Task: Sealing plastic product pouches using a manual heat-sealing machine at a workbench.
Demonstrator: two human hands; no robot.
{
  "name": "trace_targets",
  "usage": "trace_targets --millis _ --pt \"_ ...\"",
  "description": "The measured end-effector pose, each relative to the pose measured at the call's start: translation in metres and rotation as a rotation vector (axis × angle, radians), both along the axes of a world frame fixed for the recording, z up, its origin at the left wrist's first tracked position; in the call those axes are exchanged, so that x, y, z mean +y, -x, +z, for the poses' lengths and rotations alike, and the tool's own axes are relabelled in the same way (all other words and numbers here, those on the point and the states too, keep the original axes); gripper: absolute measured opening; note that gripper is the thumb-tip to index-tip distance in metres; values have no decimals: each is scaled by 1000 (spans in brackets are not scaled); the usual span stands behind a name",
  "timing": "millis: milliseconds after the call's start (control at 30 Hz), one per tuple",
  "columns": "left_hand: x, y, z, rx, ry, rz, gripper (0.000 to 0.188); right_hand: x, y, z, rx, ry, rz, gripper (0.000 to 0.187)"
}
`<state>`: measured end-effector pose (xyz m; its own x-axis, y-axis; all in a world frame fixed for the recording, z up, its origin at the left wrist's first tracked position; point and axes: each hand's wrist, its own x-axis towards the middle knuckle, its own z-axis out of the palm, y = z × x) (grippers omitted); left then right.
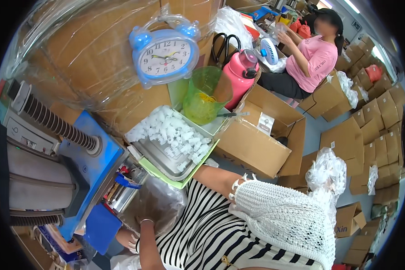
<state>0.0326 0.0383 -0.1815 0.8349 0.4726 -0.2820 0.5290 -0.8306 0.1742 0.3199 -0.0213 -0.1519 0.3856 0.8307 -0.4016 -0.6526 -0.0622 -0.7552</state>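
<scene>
My left forearm rises from the lower edge, a bracelet at the wrist, and my left hand point(145, 215) reaches into a cloudy clear plastic bag point(168, 198) on my lap; its fingers are hidden. My right forearm, in a white knitted sleeve with tassels, passes below the green-rimmed tray point(181, 183), and the tray covers the hand. A metal tray point(155, 155) sits in it, partly covered by a heap of small white plastic pieces point(173, 132). Beside the heap stands a translucent green cup point(202, 112) with small yellow bits inside.
A blue machine point(87, 164) with a spring-wrapped rod stands at left. A blue alarm clock point(166, 58), pink bottle point(240, 74) and black-handled scissors point(225, 47) are behind the trays. An open carton point(252, 141) stands at right. A person in pink point(310, 58) sits beyond, near stacked cartons.
</scene>
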Motion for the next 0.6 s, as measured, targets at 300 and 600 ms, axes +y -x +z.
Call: trace_targets --millis 300,600 --pt "-18 13 -29 291 -6 -49 68 -20 55 37 -922 -140 296 38" --pt "1 29 -74 559 104 144 53 -38 122 15 -2177 -288 1382 30"
